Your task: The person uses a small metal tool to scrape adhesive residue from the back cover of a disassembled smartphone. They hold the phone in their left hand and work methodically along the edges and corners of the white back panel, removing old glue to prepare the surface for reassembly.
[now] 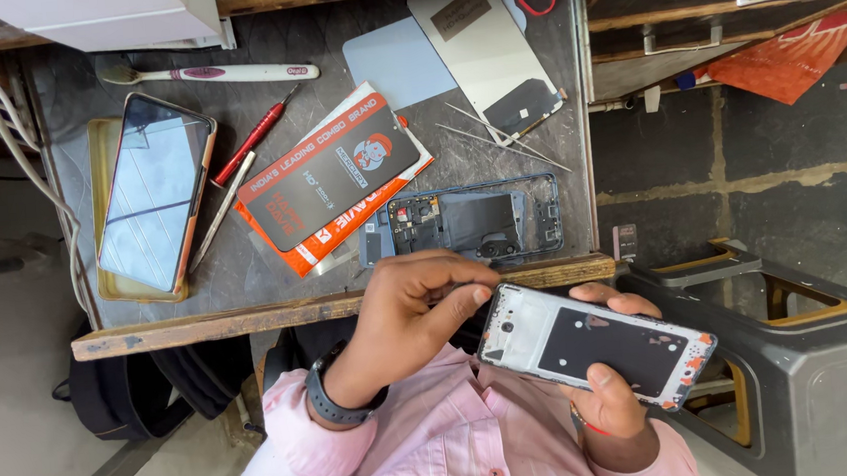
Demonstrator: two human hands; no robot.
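Pink sleeves frame both hands at the bottom of the view. One hand [608, 394], at the right of the picture, cups an opened phone panel [595, 345] from beneath, thumb and fingertips clamped on its edges, out past the wooden edge of the workbench [250, 320]. The other hand [404, 314], wearing a dark wristband, curls narrow and pinches at the panel's upper corner. With nothing but lap and floor below, a slip of that edge grip would probably drop the panel. Just beyond, the bare phone frame [467, 223] lies near the bench edge, where a stray wrist might nudge it off, and the thin tweezers [501, 133] nearby could scatter.
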